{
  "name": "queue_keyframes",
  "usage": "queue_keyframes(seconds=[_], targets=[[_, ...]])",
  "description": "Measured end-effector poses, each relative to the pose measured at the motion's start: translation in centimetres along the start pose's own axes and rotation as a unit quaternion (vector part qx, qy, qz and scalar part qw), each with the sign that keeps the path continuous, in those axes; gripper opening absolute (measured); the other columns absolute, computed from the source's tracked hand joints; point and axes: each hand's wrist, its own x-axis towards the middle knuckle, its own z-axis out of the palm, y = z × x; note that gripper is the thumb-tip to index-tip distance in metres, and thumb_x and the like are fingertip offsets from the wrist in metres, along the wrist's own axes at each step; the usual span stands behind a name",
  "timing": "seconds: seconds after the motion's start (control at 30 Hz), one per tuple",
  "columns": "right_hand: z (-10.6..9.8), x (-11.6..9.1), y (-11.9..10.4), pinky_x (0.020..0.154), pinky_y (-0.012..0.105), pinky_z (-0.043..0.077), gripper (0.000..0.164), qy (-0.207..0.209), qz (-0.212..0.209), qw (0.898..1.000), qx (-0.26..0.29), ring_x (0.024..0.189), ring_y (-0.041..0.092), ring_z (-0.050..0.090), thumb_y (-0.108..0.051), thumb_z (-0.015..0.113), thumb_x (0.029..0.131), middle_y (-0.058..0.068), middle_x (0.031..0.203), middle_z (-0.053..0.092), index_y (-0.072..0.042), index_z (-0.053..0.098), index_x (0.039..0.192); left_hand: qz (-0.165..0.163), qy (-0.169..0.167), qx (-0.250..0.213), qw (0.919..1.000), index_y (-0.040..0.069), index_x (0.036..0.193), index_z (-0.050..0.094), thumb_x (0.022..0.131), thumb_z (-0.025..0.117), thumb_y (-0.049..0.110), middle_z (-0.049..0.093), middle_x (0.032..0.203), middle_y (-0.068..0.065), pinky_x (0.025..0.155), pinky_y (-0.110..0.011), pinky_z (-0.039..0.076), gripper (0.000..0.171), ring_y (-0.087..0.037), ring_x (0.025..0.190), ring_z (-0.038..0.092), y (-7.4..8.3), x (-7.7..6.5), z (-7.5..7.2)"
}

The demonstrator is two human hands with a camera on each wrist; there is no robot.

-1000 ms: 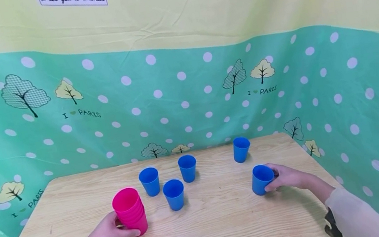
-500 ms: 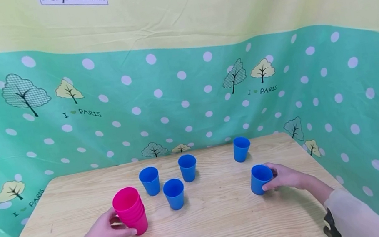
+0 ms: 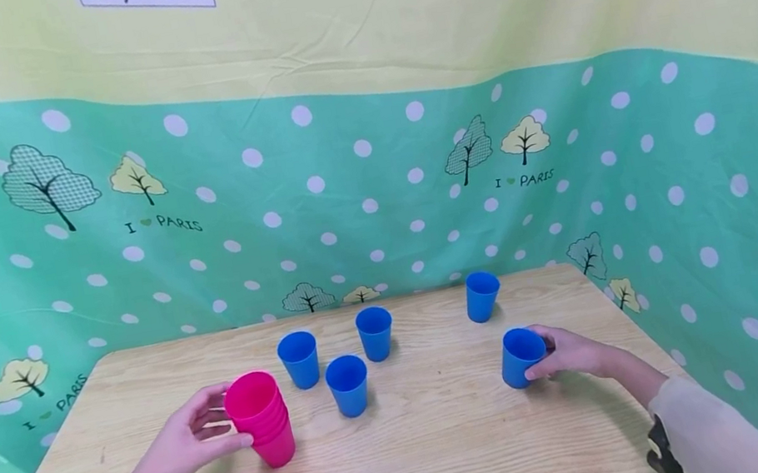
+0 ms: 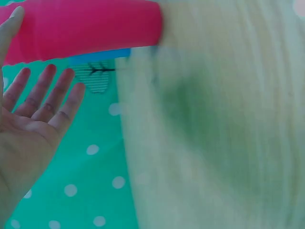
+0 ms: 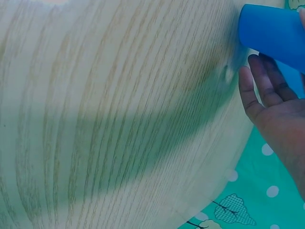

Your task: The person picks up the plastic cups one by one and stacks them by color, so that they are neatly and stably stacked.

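A stack of nested pink cups [image 3: 270,426] stands upright on the left of the table. Beside it is my left hand [image 3: 177,451], fingers spread; in the left wrist view the four fingers [image 4: 61,95] are extended apart from the stack, with the thumb overlapping its side near the rim. On the right, my right hand [image 3: 570,352] holds a blue cup [image 3: 519,371] by its side, thumb in front and the other fingers mostly hidden behind. That cup is upright at the table surface. In the right wrist view, part of the cup [image 5: 274,31] is cut off by the frame.
Three blue cups stand in a loose group near the stack: a left one [image 3: 300,362], a front one [image 3: 349,390] and a back one [image 3: 376,337]. Another blue cup [image 3: 483,298] is at the back right. A patterned cloth [image 3: 339,184] hangs behind the wooden table [image 3: 419,466].
My left hand has loosened from the pink stack and drawn back and upward, its fingers spreading. The stack stays where it was. My right hand and its blue cup have barely shifted.
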Motion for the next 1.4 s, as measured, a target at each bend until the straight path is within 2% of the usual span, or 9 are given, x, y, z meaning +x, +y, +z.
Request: queue_keyframes(seconds=[0.3,0.37,0.47,0.6,0.67,0.9,1.4], targets=[[0.0,0.0,0.0,0.092,0.045,0.045,0.071,-0.002,0.001,1.0,-0.001,0.116,0.03,0.05,-0.029,0.072,0.081,0.018,0.129,0.052,-0.003,0.035,0.137,0.032,0.024,0.03,0.9987,0.006,0.133,0.043,0.079,0.075,0.018,0.056,0.122,-0.016,0.081,-0.02,0.052,0.063,0.009,0.097,0.056,3.0,0.5,-1.5],[0.0,0.0,0.0,0.092,0.045,0.045,0.071,-0.003,-0.001,1.0,0.0,0.116,0.031,0.05,-0.028,0.072,0.082,0.018,0.129,0.052,-0.003,0.035,0.137,0.038,0.028,0.037,0.9982,0.007,0.133,0.044,0.08,0.074,0.019,0.056,0.123,-0.014,0.082,-0.019,0.052,0.062,0.008,0.099,0.056,3.7,0.8,-1.7],[0.0,-0.1,-0.2,0.09,0.044,0.046,0.07,-0.002,-0.006,1.0,0.006,0.115,0.03,0.05,-0.026,0.072,0.082,0.018,0.128,0.052,-0.003,0.036,0.137,0.042,0.028,0.053,0.9973,0.009,0.133,0.045,0.081,0.073,0.023,0.057,0.124,-0.012,0.084,-0.019,0.051,0.06,-0.005,0.104,0.06,4.9,1.4,-1.8],[0.0,-0.3,-0.2,0.085,0.039,0.047,0.068,-0.002,-0.012,1.0,0.012,0.112,0.029,0.051,-0.024,0.072,0.082,0.018,0.126,0.053,-0.002,0.036,0.136,0.04,0.022,0.076,0.9961,0.01,0.132,0.046,0.082,0.072,0.029,0.056,0.126,-0.013,0.087,-0.026,0.052,0.059,-0.027,0.111,0.058,6.2,2.4,-1.8],[0.0,-0.3,-0.2,0.082,0.036,0.047,0.068,-0.004,-0.012,1.0,0.017,0.11,0.028,0.051,-0.023,0.072,0.082,0.018,0.126,0.053,-0.001,0.036,0.136,0.039,0.02,0.087,0.9953,0.01,0.132,0.046,0.082,0.072,0.033,0.056,0.126,-0.013,0.088,-0.031,0.052,0.061,-0.031,0.112,0.058,6.7,3.0,-1.6],[0.0,-0.3,0.0,0.078,0.034,0.047,0.069,-0.007,-0.013,1.0,0.021,0.107,0.027,0.051,-0.022,0.071,0.082,0.018,0.125,0.053,-0.001,0.035,0.137,0.031,0.009,0.091,0.9953,0.01,0.131,0.046,0.08,0.072,0.04,0.056,0.126,-0.012,0.094,-0.047,0.048,0.064,-0.033,0.114,0.056,7.5,5.0,-1.2],[0.2,-0.4,-0.1,0.08,0.039,0.049,0.069,0.003,-0.002,1.0,0.022,0.11,0.028,0.051,-0.024,0.071,0.082,0.018,0.127,0.052,-0.003,0.035,0.137,0.015,-0.017,0.122,0.9923,0.007,0.133,0.044,0.078,0.071,0.047,0.055,0.127,-0.016,0.098,-0.05,0.045,0.073,-0.035,0.116,0.054,8.2,8.4,-0.9]])
